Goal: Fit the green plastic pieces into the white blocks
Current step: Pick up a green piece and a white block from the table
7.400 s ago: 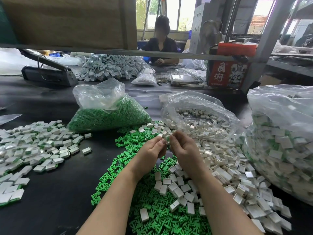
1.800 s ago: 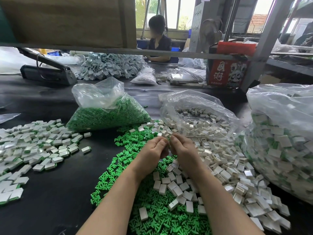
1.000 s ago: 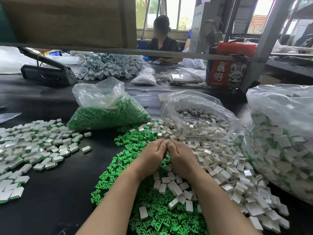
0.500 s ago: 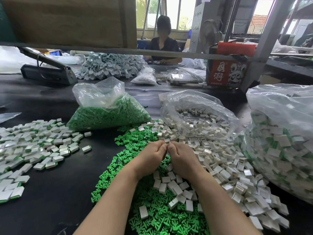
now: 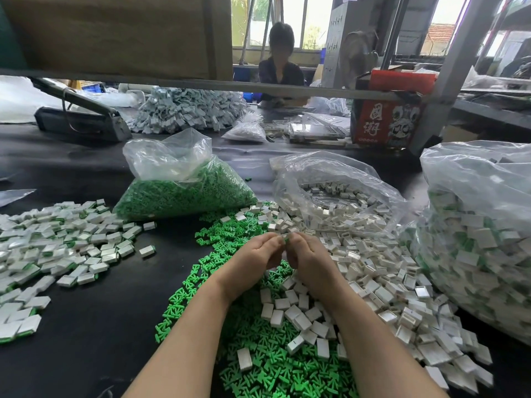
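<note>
Green piece (image 5: 286, 240) sits pinched between both hands' fingertips, raised over the tabletop (image 5: 86, 326). Left hand (image 5: 254, 261) at 9 o'clock, right hand (image 5: 309, 261) at 3 o'clock, fingers curled inward, knuckles up.

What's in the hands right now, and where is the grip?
Both the left hand and the right hand pinch one small green plastic piece between their fingertips; only its tip shows. Whether a white block is held cannot be told.
</note>
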Tool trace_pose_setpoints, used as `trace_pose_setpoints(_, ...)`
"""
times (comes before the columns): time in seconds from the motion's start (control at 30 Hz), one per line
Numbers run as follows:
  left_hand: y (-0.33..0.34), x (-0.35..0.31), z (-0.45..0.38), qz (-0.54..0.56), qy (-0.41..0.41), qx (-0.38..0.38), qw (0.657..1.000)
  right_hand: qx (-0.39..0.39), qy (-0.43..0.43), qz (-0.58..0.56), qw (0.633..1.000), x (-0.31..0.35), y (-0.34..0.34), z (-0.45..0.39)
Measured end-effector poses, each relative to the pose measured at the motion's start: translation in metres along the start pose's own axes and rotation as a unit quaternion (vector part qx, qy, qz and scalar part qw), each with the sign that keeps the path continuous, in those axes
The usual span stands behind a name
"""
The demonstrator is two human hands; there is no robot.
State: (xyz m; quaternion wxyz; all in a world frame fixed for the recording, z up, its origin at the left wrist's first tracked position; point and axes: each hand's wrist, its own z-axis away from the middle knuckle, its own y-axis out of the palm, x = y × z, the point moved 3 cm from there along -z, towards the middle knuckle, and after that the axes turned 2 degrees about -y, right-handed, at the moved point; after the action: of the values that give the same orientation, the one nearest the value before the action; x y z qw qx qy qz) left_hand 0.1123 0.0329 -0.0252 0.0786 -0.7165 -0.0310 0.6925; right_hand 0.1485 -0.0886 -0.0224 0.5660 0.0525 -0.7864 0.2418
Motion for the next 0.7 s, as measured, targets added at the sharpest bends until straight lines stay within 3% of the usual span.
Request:
trace_pose_setpoints(0.37, 0.0009, 0.0038, -0.0016, 0.021, 0.005, 0.009, 1.0, -0.01, -0.031, 0.096, 0.995, -0.0008, 0.001, -0.0021)
trace_pose_setpoints(0.7, -0.0034, 0.0077, -0.003, 0.003, -0.008, 0.035, 0.999, 0.02, -0.02, 0.051, 0.998, -0.0027, -0.0021, -0.0012)
